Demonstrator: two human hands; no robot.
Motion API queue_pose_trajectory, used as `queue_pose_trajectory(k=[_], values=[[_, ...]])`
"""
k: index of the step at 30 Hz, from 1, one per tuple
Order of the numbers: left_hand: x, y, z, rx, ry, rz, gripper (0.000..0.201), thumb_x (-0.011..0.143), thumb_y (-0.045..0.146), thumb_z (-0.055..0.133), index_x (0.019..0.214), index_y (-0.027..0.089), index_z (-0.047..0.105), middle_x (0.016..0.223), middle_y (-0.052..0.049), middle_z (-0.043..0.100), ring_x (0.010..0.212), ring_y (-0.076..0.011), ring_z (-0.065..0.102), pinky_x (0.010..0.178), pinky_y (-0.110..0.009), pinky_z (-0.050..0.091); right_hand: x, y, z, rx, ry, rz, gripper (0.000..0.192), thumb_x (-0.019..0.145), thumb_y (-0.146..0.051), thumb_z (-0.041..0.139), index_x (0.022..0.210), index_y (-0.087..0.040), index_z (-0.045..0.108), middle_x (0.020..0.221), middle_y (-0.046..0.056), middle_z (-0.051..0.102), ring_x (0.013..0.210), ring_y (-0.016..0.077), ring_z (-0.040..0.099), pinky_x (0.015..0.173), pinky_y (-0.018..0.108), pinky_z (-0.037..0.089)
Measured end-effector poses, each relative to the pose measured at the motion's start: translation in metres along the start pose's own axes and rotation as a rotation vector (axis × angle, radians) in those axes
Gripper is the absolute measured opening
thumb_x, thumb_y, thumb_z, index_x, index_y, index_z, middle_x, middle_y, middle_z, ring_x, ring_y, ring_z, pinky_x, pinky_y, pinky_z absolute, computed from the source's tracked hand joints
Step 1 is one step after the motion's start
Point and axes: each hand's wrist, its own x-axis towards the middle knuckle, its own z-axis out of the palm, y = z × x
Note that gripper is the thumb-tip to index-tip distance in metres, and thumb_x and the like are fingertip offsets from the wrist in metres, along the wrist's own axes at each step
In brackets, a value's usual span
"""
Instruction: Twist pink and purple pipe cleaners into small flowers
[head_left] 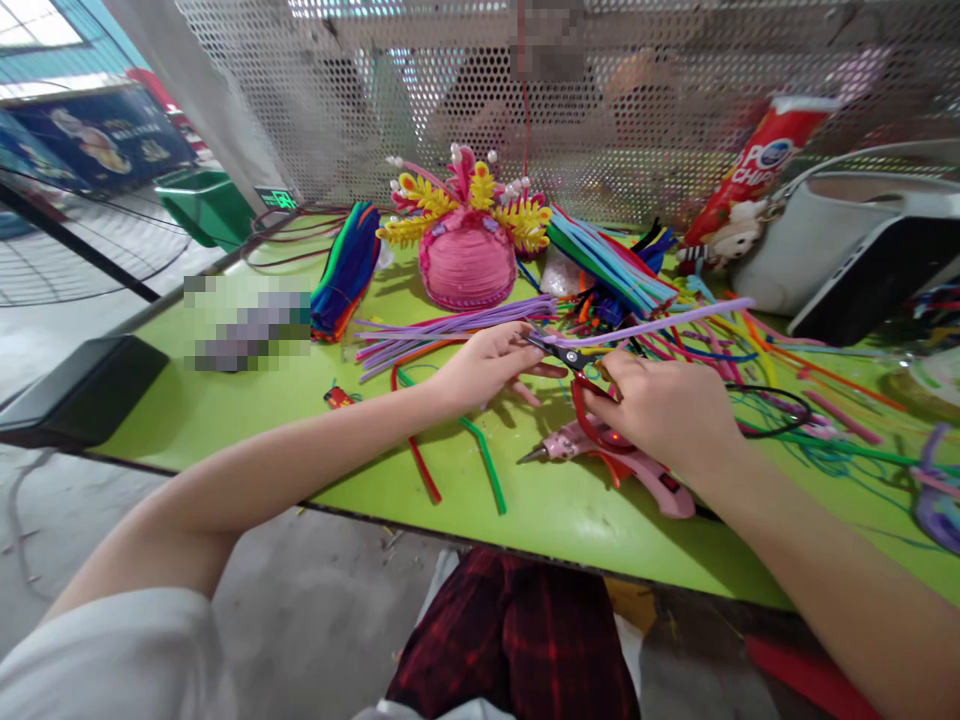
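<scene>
My right hand [667, 405] is closed around the red handles of a pair of scissors [571, 357], whose dark blades point left toward my left fingers. Between the thumb and fingers of my left hand [499, 365] is one end of a light purple pipe cleaner [675, 320]. It stretches off to the right, above my right hand, and meets the blades near my left fingertips. Whether the blades touch it is too small to tell. Below the scissors lies a pink hot glue gun [637, 472], its metal nozzle facing left. Purple pipe cleaners [442, 330] lie behind my left hand.
A pink headdress with yellow fronds [469, 262] stands at the back, between a blue pipe cleaner bundle [349, 270] and a multicoloured one [611, 262]. A black box [82, 388] sits left. A phone [874, 280] leans on a white bag [817, 215] at right. Loose pipe cleaners clutter the right side.
</scene>
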Motion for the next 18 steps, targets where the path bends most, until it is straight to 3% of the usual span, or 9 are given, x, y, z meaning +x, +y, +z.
queue_pose_trajectory(k=[7,11,15,18], values=[[0.001,0.001,0.002,0.011,0.024,-0.025,0.025,0.089,0.029,0.073,0.103,0.014,0.059,0.125,-0.016,0.076,0.107,-0.0265,0.080,0.059,-0.023,0.066,0.002,0.000,-0.001,-0.001,-0.059,-0.008,0.039,0.101,-0.046,0.051,0.099,-0.014,0.074,0.078,0.016,0.077,0.065,0.0314,0.072,0.056,0.033,0.013],[0.000,0.002,0.003,0.053,0.062,-0.038,0.015,0.092,0.023,0.066,0.102,0.013,0.062,0.115,-0.014,0.078,0.101,-0.0235,0.081,0.056,-0.022,0.065,0.003,0.001,0.000,0.058,-0.039,-0.019,0.033,0.098,-0.039,0.052,0.087,-0.017,0.073,0.071,0.014,0.074,0.060,0.0257,0.066,0.056,0.033,0.013],[0.004,0.002,0.000,0.059,0.120,-0.061,0.012,0.091,0.023,0.065,0.099,0.015,0.062,0.111,-0.012,0.079,0.088,-0.0200,0.081,0.051,-0.021,0.063,0.007,0.007,-0.006,0.107,0.012,0.150,0.037,0.096,-0.050,0.055,0.089,-0.018,0.071,0.072,0.012,0.072,0.062,0.0229,0.062,0.056,0.031,0.015],[0.011,0.000,-0.006,0.012,0.182,-0.112,0.014,0.087,0.024,0.069,0.093,0.015,0.060,0.116,-0.012,0.079,0.082,-0.0178,0.081,0.047,-0.019,0.060,0.013,0.028,-0.010,0.113,-0.087,0.353,0.044,0.095,-0.061,0.057,0.094,-0.019,0.070,0.076,0.015,0.069,0.066,0.0245,0.060,0.058,0.032,0.020]])
